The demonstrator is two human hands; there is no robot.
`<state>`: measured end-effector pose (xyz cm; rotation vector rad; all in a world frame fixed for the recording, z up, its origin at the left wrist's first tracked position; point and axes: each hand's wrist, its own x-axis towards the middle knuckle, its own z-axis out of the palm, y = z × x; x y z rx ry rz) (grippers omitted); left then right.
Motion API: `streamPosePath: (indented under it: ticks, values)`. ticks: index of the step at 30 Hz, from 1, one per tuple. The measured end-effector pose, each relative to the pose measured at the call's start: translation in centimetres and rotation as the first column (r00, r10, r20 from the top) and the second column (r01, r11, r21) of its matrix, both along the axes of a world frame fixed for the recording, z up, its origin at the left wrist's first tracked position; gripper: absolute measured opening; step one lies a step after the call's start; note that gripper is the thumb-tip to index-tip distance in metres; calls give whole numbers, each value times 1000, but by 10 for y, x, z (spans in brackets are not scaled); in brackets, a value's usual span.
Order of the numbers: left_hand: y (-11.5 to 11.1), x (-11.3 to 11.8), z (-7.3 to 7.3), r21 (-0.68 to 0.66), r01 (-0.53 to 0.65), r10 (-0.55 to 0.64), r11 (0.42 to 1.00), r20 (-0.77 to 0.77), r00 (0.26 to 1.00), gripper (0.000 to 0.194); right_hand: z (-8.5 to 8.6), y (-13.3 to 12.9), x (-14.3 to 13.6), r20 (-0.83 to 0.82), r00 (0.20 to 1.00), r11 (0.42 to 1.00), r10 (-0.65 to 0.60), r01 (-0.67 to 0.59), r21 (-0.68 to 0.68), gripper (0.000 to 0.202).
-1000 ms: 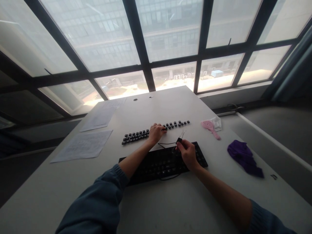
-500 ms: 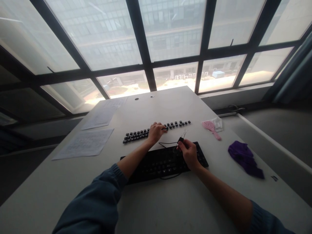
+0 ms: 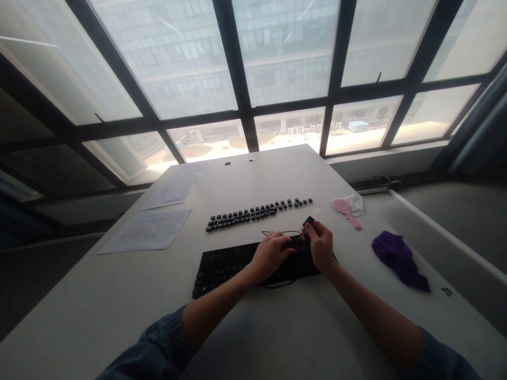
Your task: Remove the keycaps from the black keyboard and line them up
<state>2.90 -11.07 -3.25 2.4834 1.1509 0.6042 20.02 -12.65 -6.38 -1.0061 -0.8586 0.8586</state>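
Note:
A black keyboard lies across the white table in front of me. My left hand is over its middle, fingers bent and thumb apart, with nothing visible in them. Just to the right, my right hand pinches a wire keycap puller by its small black handle. The puller's two thin wires point up and away, above the keyboard's far right edge. Beyond the keyboard, loose black keycaps stand in slanting rows.
A thin black cable loops behind the keyboard. To the right lie a pink hairbrush on a white packet and a purple cloth. Printed sheets lie at left. Windows rise past the table's far edge.
My left hand has drawn back from the keycap rows to the keyboard. My right hand, still holding the keycap puller, has shifted slightly right. The view has tilted a little.

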Motion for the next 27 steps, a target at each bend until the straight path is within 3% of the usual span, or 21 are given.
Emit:
streamPosePath:
  ticks: [3,10,27]
  values:
    - [-6,0,-9,-4,-18,18,1000,29,999,23,1,-8,8,199,980,1000,-4,-1,28,24]
    - [-13,-7,-22,-13,-50,51,999,69,996,28,5,-15,4,517,850,983,104,-165,75,21]
    - [-12,-7,-26,-57,-47,53,997,120,991,26,6,-8,2,606,763,965,224,-262,-27,18]
